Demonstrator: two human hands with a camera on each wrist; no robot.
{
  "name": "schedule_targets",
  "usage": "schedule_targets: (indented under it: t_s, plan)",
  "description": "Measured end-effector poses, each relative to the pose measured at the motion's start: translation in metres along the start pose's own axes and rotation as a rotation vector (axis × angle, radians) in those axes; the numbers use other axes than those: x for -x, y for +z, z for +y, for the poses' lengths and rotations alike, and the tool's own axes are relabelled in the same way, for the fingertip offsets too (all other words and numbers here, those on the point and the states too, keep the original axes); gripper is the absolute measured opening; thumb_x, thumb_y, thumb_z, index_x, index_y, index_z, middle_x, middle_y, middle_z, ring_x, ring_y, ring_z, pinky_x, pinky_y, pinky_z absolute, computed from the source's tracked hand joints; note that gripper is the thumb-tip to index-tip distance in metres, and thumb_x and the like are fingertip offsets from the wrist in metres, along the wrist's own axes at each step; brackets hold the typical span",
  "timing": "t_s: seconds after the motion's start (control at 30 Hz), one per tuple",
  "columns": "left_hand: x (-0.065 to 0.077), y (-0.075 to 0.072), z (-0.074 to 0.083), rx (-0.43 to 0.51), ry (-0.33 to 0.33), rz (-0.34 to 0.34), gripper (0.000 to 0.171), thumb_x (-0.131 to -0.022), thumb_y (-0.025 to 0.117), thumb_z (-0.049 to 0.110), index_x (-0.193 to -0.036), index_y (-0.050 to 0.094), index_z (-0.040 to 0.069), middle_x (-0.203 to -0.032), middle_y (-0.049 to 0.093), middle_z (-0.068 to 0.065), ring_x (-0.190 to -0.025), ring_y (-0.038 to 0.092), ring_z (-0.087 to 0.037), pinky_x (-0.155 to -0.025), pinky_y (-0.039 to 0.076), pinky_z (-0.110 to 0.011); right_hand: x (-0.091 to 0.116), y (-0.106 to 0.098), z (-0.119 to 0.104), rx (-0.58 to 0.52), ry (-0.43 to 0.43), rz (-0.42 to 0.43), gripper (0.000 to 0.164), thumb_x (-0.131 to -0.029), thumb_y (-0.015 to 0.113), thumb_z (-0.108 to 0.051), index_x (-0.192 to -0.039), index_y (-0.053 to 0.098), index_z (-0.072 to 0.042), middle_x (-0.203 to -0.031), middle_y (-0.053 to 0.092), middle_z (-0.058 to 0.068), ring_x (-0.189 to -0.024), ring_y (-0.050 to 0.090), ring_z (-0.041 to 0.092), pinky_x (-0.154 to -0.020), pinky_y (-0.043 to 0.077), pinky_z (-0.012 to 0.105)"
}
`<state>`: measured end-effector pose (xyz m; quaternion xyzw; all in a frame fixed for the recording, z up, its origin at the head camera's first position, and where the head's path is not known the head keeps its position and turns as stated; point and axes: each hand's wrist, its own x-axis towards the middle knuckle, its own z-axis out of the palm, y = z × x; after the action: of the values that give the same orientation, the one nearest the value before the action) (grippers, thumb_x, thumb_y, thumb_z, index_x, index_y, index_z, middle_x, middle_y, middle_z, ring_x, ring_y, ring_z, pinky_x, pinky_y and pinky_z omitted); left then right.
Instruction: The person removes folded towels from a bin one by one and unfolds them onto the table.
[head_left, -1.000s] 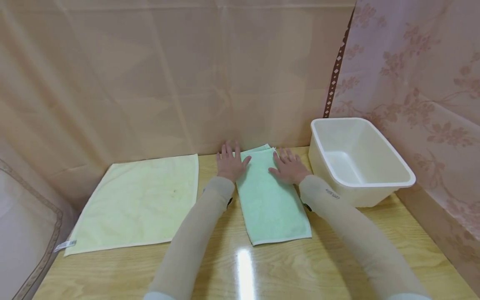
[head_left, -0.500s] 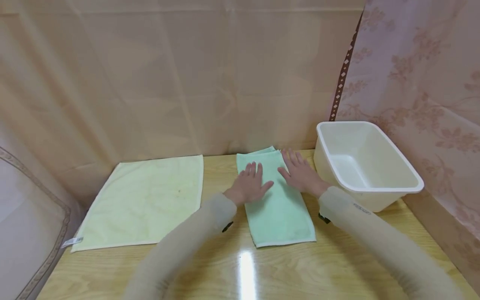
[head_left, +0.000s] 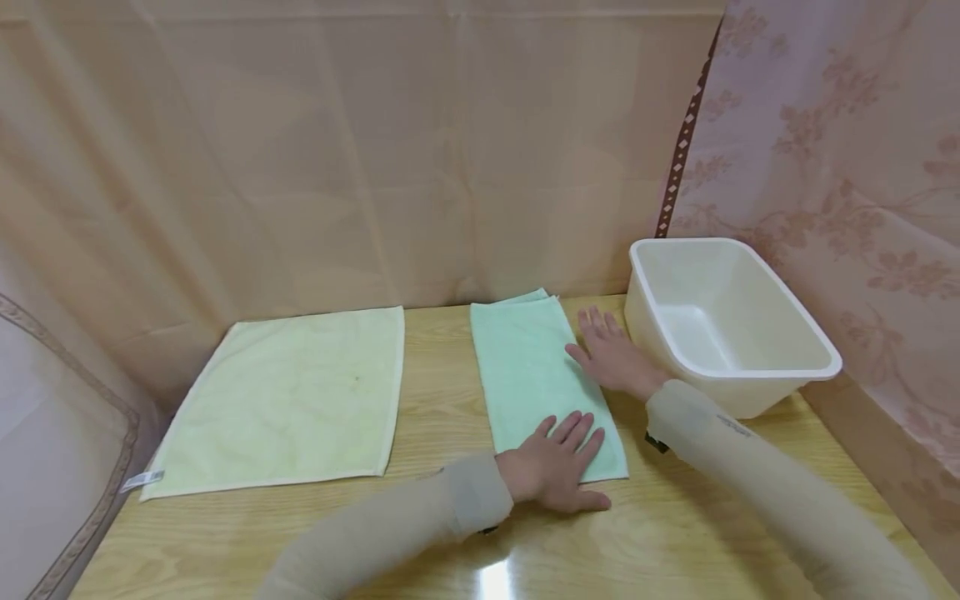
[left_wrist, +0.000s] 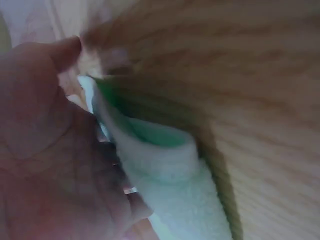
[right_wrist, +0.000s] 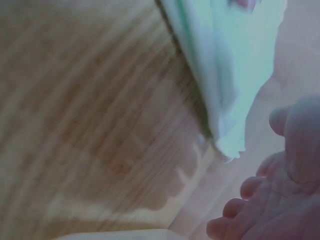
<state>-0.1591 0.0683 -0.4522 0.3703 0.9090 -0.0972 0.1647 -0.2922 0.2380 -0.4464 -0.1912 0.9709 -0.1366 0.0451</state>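
Note:
A mint-green towel [head_left: 525, 358], folded lengthwise, lies on the wooden table, a corner of its lower layer poking out at the far end. My left hand [head_left: 557, 467] is spread over the towel's near end, thumb toward the near edge. In the left wrist view that hand's palm [left_wrist: 45, 150] is beside the towel's folded layers [left_wrist: 170, 165]. My right hand [head_left: 611, 354], fingers extended, is at the towel's right edge near the far end. The right wrist view shows its fingers [right_wrist: 250, 187] apart from the towel's corner [right_wrist: 227, 142].
A pale yellow towel [head_left: 281, 400] with a white tag [head_left: 142, 480] lies flat on the left of the table [head_left: 435, 392]. A white plastic basin [head_left: 738, 372] stands at the back right, close beside my right hand. Curtains [head_left: 390, 158] hang behind the table.
My left hand has moved from the mint towel's far left corner down to its near end. My right hand has shifted slightly right, toward the basin. The towels stay in place.

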Motion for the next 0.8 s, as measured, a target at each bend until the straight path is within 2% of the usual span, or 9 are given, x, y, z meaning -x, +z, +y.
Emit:
schedule_targets:
  t_s: [0.17, 0.3, 0.5, 0.67, 0.8]
  plan:
    - [0.013, 0.009, -0.002, -0.083, 0.027, -0.020, 0.078, -0.101, 0.016, 0.071, -0.164, -0.001, 0.028, -0.170, -0.006, 0.006, -0.155, -0.006, -0.013, -0.123, 0.008, -0.037, -0.010, 0.003, -0.005, 0.081, 0.079, -0.061, 0.087, -0.107, 0.032, -0.057, -0.159, 0.007, 0.008, -0.165, -0.002, 0.030, -0.151, -0.003, 0.049, -0.119, 0.004, 0.063]
    - [0.022, 0.013, -0.009, -0.083, 0.093, -0.025, 0.077, -0.102, 0.018, 0.069, -0.165, 0.001, 0.027, -0.170, -0.004, 0.005, -0.155, -0.005, -0.012, -0.123, 0.009, -0.035, -0.020, 0.008, -0.004, 0.115, 0.154, -0.085, 0.098, -0.102, 0.031, -0.068, -0.158, 0.007, 0.010, -0.165, -0.001, 0.030, -0.152, -0.003, 0.047, -0.119, 0.002, 0.064]
    - [0.028, 0.014, -0.018, -0.053, 0.159, -0.024, 0.077, -0.103, 0.019, 0.068, -0.165, 0.003, 0.025, -0.170, -0.001, 0.005, -0.155, -0.003, -0.012, -0.123, 0.010, -0.035, -0.043, 0.023, 0.007, 0.080, 0.242, -0.126, 0.115, -0.093, 0.023, -0.083, -0.158, 0.001, 0.008, -0.165, -0.007, 0.028, -0.151, -0.012, 0.044, -0.117, -0.008, 0.063]
    - [0.030, 0.015, -0.016, -0.042, 0.152, -0.011, 0.080, -0.101, 0.019, 0.071, -0.165, 0.002, 0.026, -0.170, -0.002, 0.005, -0.154, -0.004, -0.011, -0.123, 0.009, -0.035, -0.060, 0.032, 0.019, 0.020, 0.234, -0.116, 0.113, -0.089, 0.021, -0.088, -0.163, -0.001, -0.005, -0.165, -0.010, 0.027, -0.150, -0.017, 0.045, -0.115, -0.013, 0.065]
    - [0.024, 0.012, -0.009, -0.063, 0.127, 0.033, 0.085, -0.098, 0.015, 0.076, -0.165, 0.003, 0.026, -0.170, -0.002, 0.006, -0.154, -0.004, -0.010, -0.123, 0.008, -0.034, -0.072, 0.034, 0.032, 0.036, 0.178, -0.098, 0.104, -0.086, 0.014, -0.090, -0.164, -0.006, -0.024, -0.165, -0.016, 0.025, -0.148, -0.022, 0.047, -0.113, -0.013, 0.068]
